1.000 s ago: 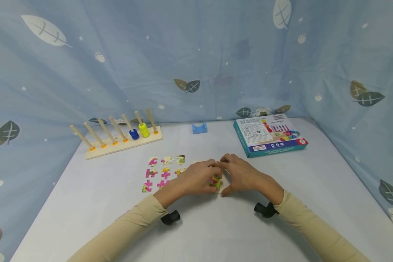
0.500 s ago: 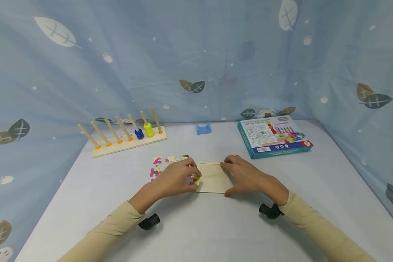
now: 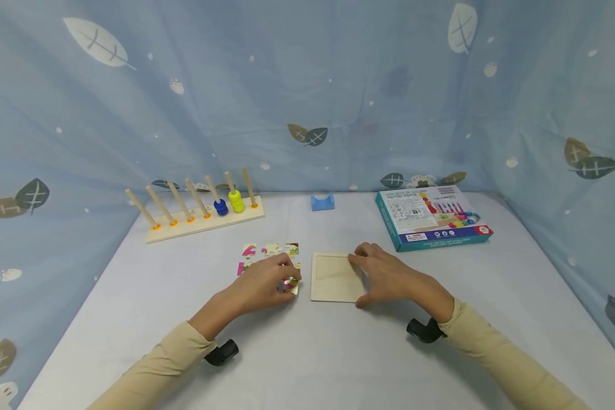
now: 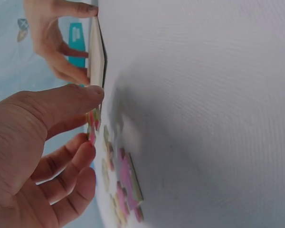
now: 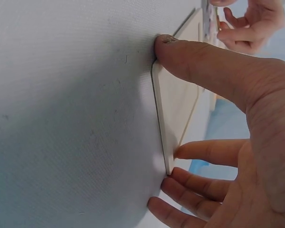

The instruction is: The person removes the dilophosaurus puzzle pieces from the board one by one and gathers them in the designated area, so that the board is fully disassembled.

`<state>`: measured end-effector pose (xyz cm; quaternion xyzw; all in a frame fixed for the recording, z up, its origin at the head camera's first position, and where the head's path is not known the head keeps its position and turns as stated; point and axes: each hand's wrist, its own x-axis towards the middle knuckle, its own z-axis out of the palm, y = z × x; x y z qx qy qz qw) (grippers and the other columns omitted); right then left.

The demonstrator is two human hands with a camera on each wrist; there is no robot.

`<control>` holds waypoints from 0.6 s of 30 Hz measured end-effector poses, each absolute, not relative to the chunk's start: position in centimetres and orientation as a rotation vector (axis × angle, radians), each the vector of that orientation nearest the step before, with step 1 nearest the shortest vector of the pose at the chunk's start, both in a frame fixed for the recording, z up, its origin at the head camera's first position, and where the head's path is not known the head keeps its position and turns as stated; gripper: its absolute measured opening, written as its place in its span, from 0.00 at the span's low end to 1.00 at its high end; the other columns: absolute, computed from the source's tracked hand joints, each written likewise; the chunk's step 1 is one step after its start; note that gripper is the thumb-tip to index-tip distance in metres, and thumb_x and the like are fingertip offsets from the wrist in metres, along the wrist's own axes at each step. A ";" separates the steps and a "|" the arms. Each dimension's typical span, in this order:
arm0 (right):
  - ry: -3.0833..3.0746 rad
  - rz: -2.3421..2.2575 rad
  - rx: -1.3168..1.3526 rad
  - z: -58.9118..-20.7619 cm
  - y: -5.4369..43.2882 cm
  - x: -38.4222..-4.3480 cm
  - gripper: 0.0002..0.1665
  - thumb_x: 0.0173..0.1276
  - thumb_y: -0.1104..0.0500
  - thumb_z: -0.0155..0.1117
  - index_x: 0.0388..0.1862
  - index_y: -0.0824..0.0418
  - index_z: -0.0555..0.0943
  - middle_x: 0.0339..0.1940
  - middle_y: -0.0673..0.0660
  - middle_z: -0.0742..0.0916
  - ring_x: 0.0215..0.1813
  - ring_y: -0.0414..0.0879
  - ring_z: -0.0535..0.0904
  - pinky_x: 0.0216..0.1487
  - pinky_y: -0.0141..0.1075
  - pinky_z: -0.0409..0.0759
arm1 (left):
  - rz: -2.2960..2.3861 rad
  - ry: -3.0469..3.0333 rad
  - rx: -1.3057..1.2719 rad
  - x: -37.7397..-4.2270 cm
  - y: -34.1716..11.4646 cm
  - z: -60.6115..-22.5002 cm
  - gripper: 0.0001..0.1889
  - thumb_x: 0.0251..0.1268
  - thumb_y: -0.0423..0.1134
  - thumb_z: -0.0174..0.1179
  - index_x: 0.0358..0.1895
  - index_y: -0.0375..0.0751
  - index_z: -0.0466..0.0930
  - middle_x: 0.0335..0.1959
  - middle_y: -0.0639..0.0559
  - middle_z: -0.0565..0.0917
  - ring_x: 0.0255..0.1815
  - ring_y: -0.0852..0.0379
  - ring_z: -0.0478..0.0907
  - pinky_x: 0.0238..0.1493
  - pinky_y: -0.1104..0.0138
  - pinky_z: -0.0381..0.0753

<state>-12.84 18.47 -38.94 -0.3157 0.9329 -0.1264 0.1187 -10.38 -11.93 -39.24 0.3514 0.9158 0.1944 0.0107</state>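
Observation:
My left hand (image 3: 261, 285) pinches a small pink, green and yellow jigsaw piece (image 3: 290, 283) between thumb and fingers. In the left wrist view that piece (image 4: 93, 121) stands tilted, partly hidden by the fingers. More jigsaw pieces (image 3: 271, 249) lie spaced out on the table behind the left hand, some covered by it. To the right lies a bare square wooden puzzle tray (image 3: 333, 279) with a raised border. My right hand (image 3: 389, 278) grips its right side, thumb at the near corner and fingers at the far one, as the right wrist view also shows the tray (image 5: 173, 99).
A pegged wooden counting stand (image 3: 205, 222) with blue and yellow beads stands at the back left. Behind the tray is a small blue curved block (image 3: 322, 203). A teal game box (image 3: 435, 219) lies at the back right, before a blue leaf-print curtain (image 3: 266, 85).
From over the tray, my left hand has moved left with the jigsaw piece to beside the other pieces, uncovering the bare tray. The right hand stays at the tray's right side.

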 end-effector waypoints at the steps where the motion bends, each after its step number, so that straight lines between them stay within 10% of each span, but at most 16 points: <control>1: 2.729 -0.364 -0.925 -39.0 18.6 -12.8 0.60 0.44 0.38 0.84 0.71 0.65 0.71 0.64 0.61 0.73 0.61 0.53 0.69 0.60 0.47 0.75 | 0.608 2.857 1.099 -10.4 -11.9 -39.3 0.13 0.53 0.41 0.75 0.43 0.50 0.88 0.41 0.59 0.78 0.33 0.63 0.73 0.34 0.68 0.74; 18: 2.730 -0.386 -0.854 -39.5 19.2 -12.8 0.60 0.43 0.39 0.84 0.72 0.63 0.72 0.65 0.59 0.73 0.62 0.52 0.69 0.63 0.48 0.73 | 0.617 2.847 1.097 -10.9 -11.1 -40.4 0.14 0.53 0.45 0.77 0.43 0.51 0.88 0.40 0.60 0.78 0.32 0.64 0.70 0.31 0.70 0.72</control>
